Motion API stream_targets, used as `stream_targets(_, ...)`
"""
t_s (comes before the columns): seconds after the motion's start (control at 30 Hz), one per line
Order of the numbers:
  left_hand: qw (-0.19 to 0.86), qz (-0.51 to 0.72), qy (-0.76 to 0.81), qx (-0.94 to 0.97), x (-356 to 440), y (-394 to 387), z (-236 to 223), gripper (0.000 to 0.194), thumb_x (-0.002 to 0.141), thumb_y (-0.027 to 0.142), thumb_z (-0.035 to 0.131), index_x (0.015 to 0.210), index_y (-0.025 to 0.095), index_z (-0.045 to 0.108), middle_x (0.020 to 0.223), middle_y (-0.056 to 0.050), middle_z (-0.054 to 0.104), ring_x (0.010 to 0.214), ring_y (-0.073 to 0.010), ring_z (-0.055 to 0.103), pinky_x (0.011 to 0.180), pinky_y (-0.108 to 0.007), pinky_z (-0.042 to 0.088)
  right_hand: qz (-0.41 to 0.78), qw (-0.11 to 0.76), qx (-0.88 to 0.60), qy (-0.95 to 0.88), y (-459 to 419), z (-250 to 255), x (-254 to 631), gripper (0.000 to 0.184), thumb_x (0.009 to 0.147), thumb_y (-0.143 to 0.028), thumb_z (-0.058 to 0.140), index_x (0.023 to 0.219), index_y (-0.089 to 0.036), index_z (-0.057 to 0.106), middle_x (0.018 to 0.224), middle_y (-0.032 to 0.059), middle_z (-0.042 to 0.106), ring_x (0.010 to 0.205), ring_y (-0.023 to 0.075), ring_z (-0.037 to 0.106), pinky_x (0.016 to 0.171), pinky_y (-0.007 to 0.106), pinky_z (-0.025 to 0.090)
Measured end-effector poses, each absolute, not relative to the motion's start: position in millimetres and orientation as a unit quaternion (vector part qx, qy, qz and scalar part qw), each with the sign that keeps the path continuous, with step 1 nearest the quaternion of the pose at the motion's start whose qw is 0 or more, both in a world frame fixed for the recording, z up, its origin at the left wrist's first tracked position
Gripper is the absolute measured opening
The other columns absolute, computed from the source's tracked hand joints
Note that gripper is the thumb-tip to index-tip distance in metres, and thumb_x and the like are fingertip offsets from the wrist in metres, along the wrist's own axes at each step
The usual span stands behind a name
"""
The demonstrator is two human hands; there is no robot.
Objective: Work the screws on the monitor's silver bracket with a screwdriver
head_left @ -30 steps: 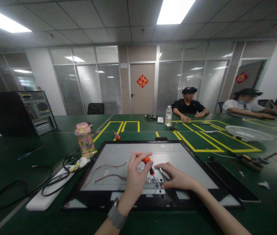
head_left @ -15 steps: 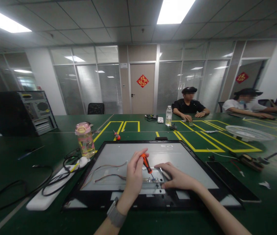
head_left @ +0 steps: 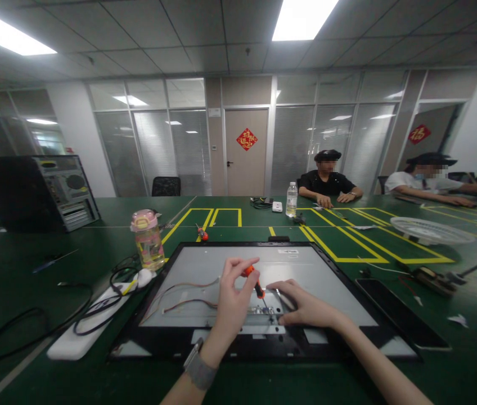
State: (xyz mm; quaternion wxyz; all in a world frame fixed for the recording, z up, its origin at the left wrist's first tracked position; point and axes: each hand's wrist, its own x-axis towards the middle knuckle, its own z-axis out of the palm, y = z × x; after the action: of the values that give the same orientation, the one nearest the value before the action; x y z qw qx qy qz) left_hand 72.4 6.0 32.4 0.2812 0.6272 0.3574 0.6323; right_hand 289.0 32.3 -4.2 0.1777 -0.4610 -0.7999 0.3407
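Note:
A flat display panel (head_left: 327, 281) with a grey back and black border lies before me on the green table. My left hand (head_left: 234, 292) is closed round the orange-and-black handle of a screwdriver (head_left: 259, 288), with thumb and forefinger at its top. The screwdriver tilts, its shaft pointing down at a small circuit board (head_left: 261, 310) near the panel's lower middle. My right hand (head_left: 306, 306) rests just right of this board, thumb and forefinger apart, fingertips on the panel. Something greyish under its palm is unclear. Thin wires (head_left: 179, 304) run left from the board.
Left of the panel are a white power strip (head_left: 73, 340) with black cables and a pink-lidded bottle (head_left: 148, 242). A black phone-like slab (head_left: 401, 312) lies right. Farther off are a computer case (head_left: 31, 194), a clear bottle (head_left: 291, 199) and a seated person (head_left: 327, 183).
My left thumb and fingers have shifted round the screwdriver's handle, the thumb now across it. The screwdriver remains over the board. My right hand stays in place.

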Motion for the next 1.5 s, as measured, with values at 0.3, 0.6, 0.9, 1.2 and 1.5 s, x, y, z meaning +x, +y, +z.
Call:
stream_targets(0.3,0.297,0.624,0.324,0.647,70.7,4.1,35.7,0.026,0.091,0.028,0.052,0.108,0.019,0.071,0.095,-0.006,0.062,0.093,-0.0191,0.059,0.086,-0.031,0.045,0.348,0.181,-0.460,-0.796,32.7,-4.0,289.1,0.075,0.065,-0.028,0.075,0.135,-0.025,0.048,0.124,0.0064,0.048,0.119,0.0270,0.046,0.108,0.036,0.033)
stream_targets(0.6,0.315,0.622,0.325,0.638,72.2,5.3,32.9,0.028,0.093,0.027,0.048,0.112,0.020,0.068,0.100,-0.007,0.064,0.097,-0.0196,0.060,0.087,-0.031,0.044,0.346,0.183,-0.454,-0.800,32.8,-5.3,289.7,0.075,0.065,-0.027,0.074,0.135,-0.025,0.048,0.123,0.0063,0.049,0.118,0.0268,0.047,0.108,0.037,0.033)
stream_targets(0.9,0.306,0.629,0.321,0.638,72.5,4.5,30.7,0.028,0.093,0.025,0.048,0.111,0.020,0.068,0.100,-0.007,0.064,0.097,-0.0193,0.061,0.087,-0.031,0.046,0.339,0.180,-0.457,-0.803,32.9,-5.2,288.9,0.075,0.064,-0.027,0.074,0.135,-0.024,0.048,0.122,0.0064,0.050,0.118,0.0273,0.047,0.107,0.038,0.033)
stream_targets(1.2,0.258,0.631,0.329,0.653,71.8,5.9,33.2,0.020,0.083,0.021,0.061,0.100,0.020,0.072,0.088,-0.003,0.063,0.084,-0.0173,0.060,0.080,-0.029,0.047,0.343,0.176,-0.459,-0.800,30.8,-1.5,288.4,0.074,0.066,-0.026,0.073,0.135,-0.025,0.047,0.122,0.0061,0.048,0.117,0.0262,0.048,0.106,0.036,0.035)
stream_targets(1.5,0.286,0.622,0.355,0.637,72.0,4.8,33.1,0.027,0.087,0.026,0.057,0.111,0.019,0.068,0.092,-0.005,0.068,0.087,-0.0194,0.063,0.084,-0.033,0.048,0.338,0.179,-0.457,-0.803,31.6,-2.7,288.9,0.075,0.066,-0.026,0.074,0.136,-0.026,0.047,0.122,0.0061,0.049,0.118,0.0262,0.047,0.108,0.037,0.034)
